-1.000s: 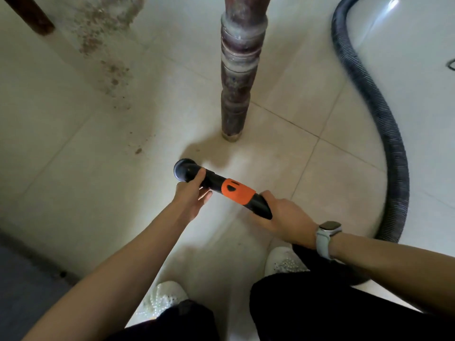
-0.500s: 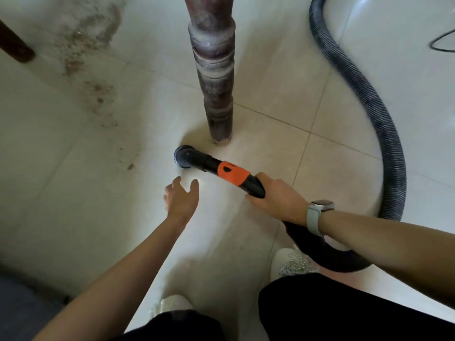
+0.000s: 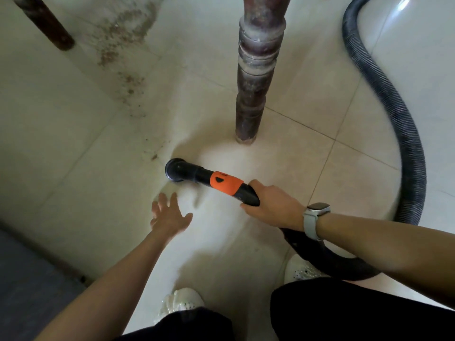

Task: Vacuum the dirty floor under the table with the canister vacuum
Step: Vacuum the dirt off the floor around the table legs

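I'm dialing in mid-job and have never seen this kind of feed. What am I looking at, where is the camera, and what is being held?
There is one view, from a camera on the person's head, looking down at a tiled floor. The right hand grips the black-and-orange vacuum nozzle, whose tip sits near a wooden table leg. The ribbed hose loops round on the right. The left hand is open and holds nothing. Brown dirt lies on the tiles at upper left.
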`<action>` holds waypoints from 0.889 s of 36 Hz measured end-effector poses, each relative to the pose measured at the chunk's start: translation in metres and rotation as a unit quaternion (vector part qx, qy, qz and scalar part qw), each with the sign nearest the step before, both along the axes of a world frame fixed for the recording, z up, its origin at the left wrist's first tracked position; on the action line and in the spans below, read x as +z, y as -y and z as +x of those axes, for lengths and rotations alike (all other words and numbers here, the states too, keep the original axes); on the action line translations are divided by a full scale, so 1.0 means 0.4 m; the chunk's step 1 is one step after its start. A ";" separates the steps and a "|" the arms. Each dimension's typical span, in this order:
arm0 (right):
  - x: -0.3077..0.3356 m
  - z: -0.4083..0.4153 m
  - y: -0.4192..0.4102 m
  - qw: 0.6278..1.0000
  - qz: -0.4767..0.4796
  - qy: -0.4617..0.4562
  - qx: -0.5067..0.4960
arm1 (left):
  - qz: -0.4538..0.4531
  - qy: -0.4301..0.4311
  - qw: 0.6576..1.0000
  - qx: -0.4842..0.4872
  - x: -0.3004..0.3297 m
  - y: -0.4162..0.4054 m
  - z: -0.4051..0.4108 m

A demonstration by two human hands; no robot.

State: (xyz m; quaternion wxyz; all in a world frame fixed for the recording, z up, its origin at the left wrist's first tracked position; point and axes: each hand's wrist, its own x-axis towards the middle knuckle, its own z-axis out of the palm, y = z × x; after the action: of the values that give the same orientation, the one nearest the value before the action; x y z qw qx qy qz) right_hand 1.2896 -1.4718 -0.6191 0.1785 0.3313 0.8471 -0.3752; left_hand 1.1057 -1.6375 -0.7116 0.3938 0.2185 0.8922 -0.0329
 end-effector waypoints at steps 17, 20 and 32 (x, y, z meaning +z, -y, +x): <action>-0.002 -0.108 0.017 1.000 0.016 -0.011 0.014 | 0.019 -0.033 0.999 0.017 -0.017 0.085 -0.041; -0.006 -0.117 0.031 0.999 0.036 -0.021 0.033 | 0.009 -0.054 0.998 0.028 -0.020 0.120 -0.055; -0.015 -0.117 0.085 0.983 0.119 -0.013 0.139 | 0.017 -0.051 0.995 0.087 -0.027 0.146 -0.045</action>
State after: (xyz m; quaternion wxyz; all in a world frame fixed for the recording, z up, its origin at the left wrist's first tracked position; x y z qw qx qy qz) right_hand 1.2429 -1.5057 -0.6252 0.1769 0.2242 0.9259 -0.2473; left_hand 1.0877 -1.6960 -0.7224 0.3451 0.1449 0.9273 0.0055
